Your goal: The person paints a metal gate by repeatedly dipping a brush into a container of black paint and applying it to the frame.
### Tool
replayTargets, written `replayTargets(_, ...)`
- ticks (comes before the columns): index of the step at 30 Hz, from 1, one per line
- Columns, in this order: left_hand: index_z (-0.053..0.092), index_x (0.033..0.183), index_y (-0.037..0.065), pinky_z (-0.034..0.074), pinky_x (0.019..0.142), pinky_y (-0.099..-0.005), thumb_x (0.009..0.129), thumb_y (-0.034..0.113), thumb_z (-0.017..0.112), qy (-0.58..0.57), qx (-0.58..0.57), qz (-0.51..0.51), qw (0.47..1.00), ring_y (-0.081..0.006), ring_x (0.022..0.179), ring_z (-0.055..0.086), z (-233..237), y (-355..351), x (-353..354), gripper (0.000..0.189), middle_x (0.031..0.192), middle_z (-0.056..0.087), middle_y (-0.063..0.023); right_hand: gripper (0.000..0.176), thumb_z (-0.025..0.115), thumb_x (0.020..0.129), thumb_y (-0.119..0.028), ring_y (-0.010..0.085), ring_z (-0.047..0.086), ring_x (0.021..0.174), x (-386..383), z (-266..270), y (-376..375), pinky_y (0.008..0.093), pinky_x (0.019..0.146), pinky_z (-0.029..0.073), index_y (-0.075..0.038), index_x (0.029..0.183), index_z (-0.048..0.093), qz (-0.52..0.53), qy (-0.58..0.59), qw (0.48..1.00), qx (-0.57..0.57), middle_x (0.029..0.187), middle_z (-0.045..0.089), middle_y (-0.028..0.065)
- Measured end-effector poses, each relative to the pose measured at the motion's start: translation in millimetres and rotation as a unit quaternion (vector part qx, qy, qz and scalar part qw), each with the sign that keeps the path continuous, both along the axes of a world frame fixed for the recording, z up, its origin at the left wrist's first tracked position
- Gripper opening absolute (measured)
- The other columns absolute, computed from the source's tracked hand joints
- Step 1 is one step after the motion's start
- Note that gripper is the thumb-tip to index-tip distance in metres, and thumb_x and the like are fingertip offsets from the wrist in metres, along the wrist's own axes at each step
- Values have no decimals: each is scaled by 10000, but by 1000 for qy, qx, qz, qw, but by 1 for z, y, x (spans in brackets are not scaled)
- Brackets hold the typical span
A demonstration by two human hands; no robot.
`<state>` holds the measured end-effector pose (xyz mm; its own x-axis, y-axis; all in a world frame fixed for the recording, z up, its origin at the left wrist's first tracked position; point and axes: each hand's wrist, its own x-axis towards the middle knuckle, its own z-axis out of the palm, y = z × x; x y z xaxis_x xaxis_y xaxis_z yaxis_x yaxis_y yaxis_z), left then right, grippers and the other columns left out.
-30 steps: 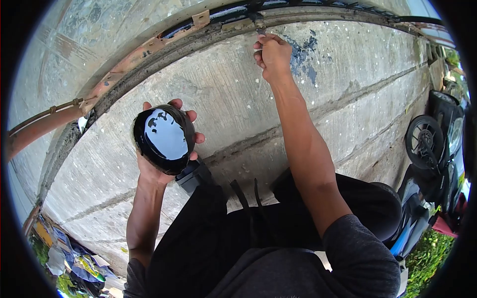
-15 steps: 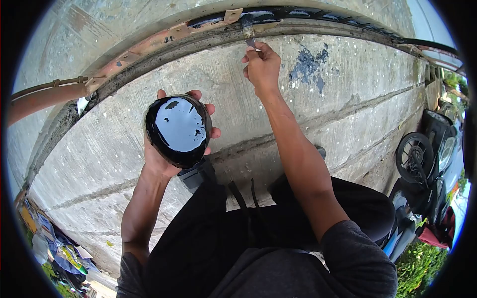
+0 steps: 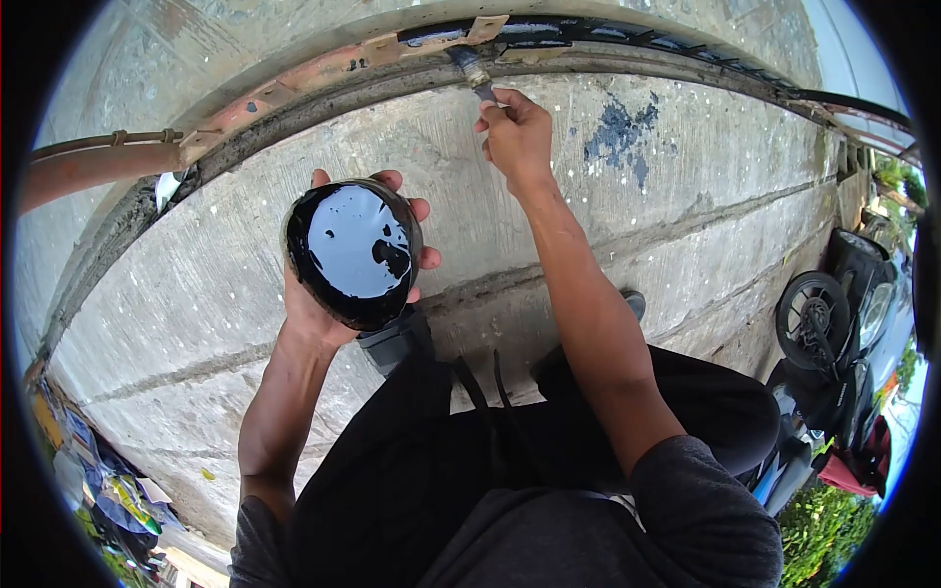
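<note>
My left hand (image 3: pixel 316 316) is wrapped round a rounded container of glossy black paint (image 3: pixel 355 240), its surface reflecting the sky. Between the fingers of my right hand (image 3: pixel 521 142) is the handle of a paintbrush (image 3: pixel 476 76), whose dark bristles point away from me at the lower edge of a long metal rail (image 3: pixel 323 73). To the left the rail is a dull pinkish brown with small tabs. From about the brush rightwards, a stretch of the rail (image 3: pixel 598 35) is wet, shiny black.
Rough concrete slabs (image 3: pixel 225 255) with grooves and a dark paint stain (image 3: pixel 621 137) lie beneath my arms. A rusty pipe (image 3: pixel 103 181) meets the rail at left. A parked motorcycle (image 3: pixel 833 323) stands at right, and a heap of bags and litter (image 3: pixel 113 480) lies lower left.
The paintbrush has moved left along the rail and a little towards me, and now slants more. My left hand keeps the paint container in nearly the same place.
</note>
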<state>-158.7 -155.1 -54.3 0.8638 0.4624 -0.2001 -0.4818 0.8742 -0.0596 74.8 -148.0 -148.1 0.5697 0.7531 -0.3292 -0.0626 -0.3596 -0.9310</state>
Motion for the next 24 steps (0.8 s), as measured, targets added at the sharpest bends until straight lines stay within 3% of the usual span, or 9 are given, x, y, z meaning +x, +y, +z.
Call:
replayTargets(3, 418, 1328, 77, 612, 690, -532, 954, 603, 361, -5, 2, 6, 1000, -462, 1025, 606, -2, 0, -1, 647, 1237, 549, -233, 163, 580, 908, -103, 107, 448, 393, 20, 15, -7, 247, 337, 290, 8, 1028, 570, -189, 64, 979, 36, 696, 576, 67)
replayTargets(6, 413, 1334, 76, 610, 697, -539, 958, 600, 353, -1, 4, 1, 1000, -467, 1034, 603, -2, 0, 1, 648, 1239, 545, -240, 142, 579, 913, -111, 113, 444, 388, 10, 25, -4, 248, 326, 265, -5, 1002, 548, -236, 117, 964, 48, 698, 560, 67)
replayTargets(12, 411, 1347, 75, 605, 703, -553, 968, 589, 333, -8, 0, -6, 1000, -475, 1037, 599, 1, -3, 10, 644, 1246, 545, -250, 139, 584, 912, -120, 105, 441, 387, -34, 32, 13, 246, 337, 271, -8, 989, 608, -71, 210, 975, -3, 694, 568, 57)
replayTargets(15, 416, 1344, 76, 604, 707, -552, 969, 589, 329, -4, -1, -4, 1000, -474, 1030, 602, 1, -4, 10, 642, 1243, 548, -248, 162, 585, 907, -118, 85, 439, 399, -33, 26, 0, 231, 348, 284, -6, 1012, 636, 27, 180, 982, -44, 698, 588, 50)
replayTargets(18, 422, 1340, 75, 607, 705, -546, 966, 593, 333, 9, -2, -4, 1000, -469, 1020, 607, 0, -4, 10, 645, 1239, 551, -244, 168, 584, 900, -109, 73, 439, 406, -8, 24, -1, 224, 356, 294, -9, 1021, 644, 32, 125, 991, -45, 695, 597, 44)
replayTargets(22, 431, 1336, 77, 612, 697, -534, 960, 597, 348, 23, -1, 7, 1000, -465, 1012, 612, -2, -4, 10, 647, 1232, 557, -240, 192, 584, 889, -92, 69, 444, 413, 25, 36, -18, 218, 369, 313, 14, 1034, 652, -46, 96, 994, -34, 687, 599, 47)
replayTargets(24, 435, 1335, 79, 614, 694, -527, 959, 593, 357, 21, 1, 15, 1000, -464, 1013, 612, -6, -1, 14, 641, 1232, 558, -238, 210, 584, 877, -72, 64, 448, 417, 37, 61, -38, 215, 378, 322, 22, 1051, 657, -3, 48, 998, -45, 704, 612, 50)
